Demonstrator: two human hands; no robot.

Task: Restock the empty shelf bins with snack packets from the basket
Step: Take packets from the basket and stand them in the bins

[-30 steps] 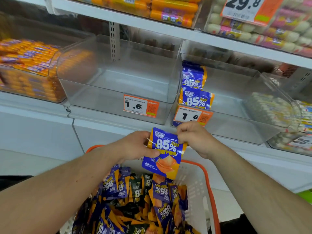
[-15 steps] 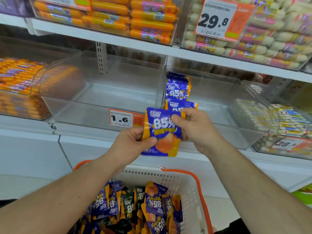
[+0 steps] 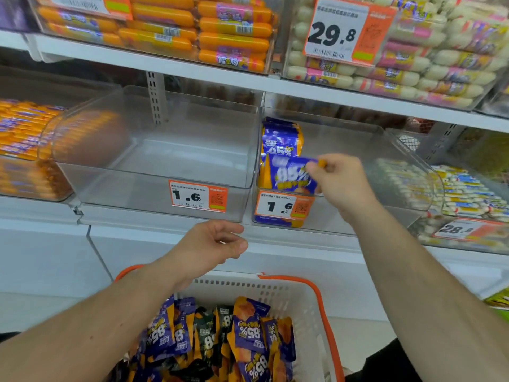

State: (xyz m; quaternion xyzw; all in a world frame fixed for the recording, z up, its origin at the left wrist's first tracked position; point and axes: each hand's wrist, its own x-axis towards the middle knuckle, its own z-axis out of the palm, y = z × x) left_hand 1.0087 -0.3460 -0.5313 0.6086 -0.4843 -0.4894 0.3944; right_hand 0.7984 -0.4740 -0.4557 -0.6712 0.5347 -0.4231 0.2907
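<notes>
Clear bin (image 3: 358, 150) now takes packet (image 3: 289, 175), right hand (image 3: 340, 183) grip pinching it, left hand (image 3: 212, 244) released, loosely curled.

"85%" stands in white on the purple packet (image 3: 289, 175) at the right bin's front, and on the packets in the basket (image 3: 249, 333). Two orange price tags (image 3: 198, 196) read "1.6"; the upper tag (image 3: 334, 33) "29.8"; the right tag (image 3: 458, 230) "28." with the last digit unclear.

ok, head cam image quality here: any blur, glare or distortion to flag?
Head view: motion blur smears the blue-and-orange snack packet pinched in the right hand; the left hand stays fairly sharp. Wide-angle distortion bows the white shelf edge. The clear plastic bin shows soft reflections of neighbouring orange stock. Lighting is even, with no harsh shadows.
</notes>
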